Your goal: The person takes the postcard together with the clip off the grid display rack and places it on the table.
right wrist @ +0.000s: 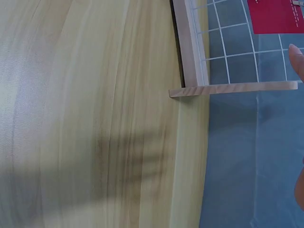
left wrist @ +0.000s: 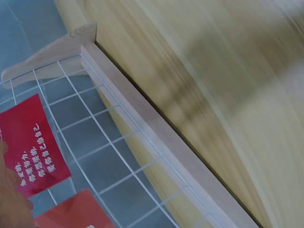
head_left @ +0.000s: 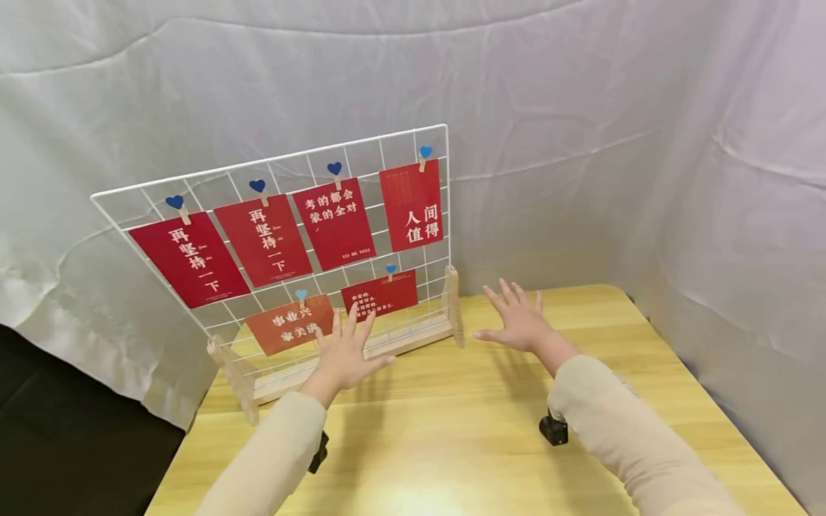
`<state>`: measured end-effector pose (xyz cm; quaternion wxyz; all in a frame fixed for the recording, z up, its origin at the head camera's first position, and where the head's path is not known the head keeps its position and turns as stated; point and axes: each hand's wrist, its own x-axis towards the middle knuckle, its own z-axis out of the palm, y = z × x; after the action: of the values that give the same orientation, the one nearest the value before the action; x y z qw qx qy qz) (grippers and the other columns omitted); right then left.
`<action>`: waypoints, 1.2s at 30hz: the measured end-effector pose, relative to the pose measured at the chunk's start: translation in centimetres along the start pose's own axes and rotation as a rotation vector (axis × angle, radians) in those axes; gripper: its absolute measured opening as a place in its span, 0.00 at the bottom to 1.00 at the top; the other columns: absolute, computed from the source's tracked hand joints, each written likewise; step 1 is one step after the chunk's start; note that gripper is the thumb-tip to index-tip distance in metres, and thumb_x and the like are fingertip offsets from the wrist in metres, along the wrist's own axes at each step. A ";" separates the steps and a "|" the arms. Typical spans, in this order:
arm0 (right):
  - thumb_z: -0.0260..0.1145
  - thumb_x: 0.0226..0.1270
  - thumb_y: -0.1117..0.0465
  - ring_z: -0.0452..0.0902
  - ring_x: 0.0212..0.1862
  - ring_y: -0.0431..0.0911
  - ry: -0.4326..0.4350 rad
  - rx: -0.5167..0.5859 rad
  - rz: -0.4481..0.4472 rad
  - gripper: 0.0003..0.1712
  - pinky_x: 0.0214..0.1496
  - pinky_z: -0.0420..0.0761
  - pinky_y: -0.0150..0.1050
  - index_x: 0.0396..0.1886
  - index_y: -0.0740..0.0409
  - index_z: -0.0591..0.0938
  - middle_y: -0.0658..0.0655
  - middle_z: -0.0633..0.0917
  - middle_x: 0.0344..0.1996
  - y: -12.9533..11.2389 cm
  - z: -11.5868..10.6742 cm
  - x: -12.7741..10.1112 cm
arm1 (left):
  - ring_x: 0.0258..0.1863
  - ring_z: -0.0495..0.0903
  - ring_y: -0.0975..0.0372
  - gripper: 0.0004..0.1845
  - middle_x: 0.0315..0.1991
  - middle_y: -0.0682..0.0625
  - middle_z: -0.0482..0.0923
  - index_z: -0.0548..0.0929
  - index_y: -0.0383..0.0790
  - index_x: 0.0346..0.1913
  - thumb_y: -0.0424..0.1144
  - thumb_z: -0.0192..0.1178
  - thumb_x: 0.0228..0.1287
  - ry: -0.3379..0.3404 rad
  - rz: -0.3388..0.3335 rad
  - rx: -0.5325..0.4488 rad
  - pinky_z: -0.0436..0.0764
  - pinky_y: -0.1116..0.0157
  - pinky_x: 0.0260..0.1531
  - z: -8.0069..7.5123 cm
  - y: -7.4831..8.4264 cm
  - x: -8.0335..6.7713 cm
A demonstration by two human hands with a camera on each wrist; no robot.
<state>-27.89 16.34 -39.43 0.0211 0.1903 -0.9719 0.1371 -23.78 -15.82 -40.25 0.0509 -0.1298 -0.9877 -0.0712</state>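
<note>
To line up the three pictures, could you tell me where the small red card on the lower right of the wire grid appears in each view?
Head: the small red card hangs low on the grid, just above the left hand.
Left wrist: at the left edge, behind the wires.
Right wrist: only a corner, top right.
Shared landmark: the grid's wooden base rail.
</note>
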 end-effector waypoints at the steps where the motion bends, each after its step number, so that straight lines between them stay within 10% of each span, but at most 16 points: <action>1: 0.53 0.49 0.32 0.32 0.63 0.61 -0.002 0.003 -0.001 0.52 0.52 0.25 0.65 0.67 0.51 0.46 0.64 0.40 0.65 -0.1 0.2 0.0 | 0.62 0.34 0.42 0.49 0.66 0.43 0.38 0.48 0.51 0.66 0.76 0.36 0.43 0.003 -0.002 0.002 0.39 0.34 0.48 0.0 -0.2 -0.3; 36: 0.50 0.50 0.30 0.32 0.64 0.58 -0.015 0.049 -0.019 0.53 0.55 0.28 0.63 0.67 0.55 0.44 0.62 0.40 0.65 -1.4 1.8 2.7 | 0.60 0.37 0.37 0.48 0.65 0.35 0.37 0.49 0.41 0.66 0.70 0.44 0.48 0.055 -0.209 -0.076 0.35 0.31 0.44 0.7 -8.1 -8.1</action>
<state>-29.86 13.61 -40.52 0.0107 0.2010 -0.9665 0.1592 -18.18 -25.50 -42.98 0.0654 -0.0257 -0.9906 -0.1173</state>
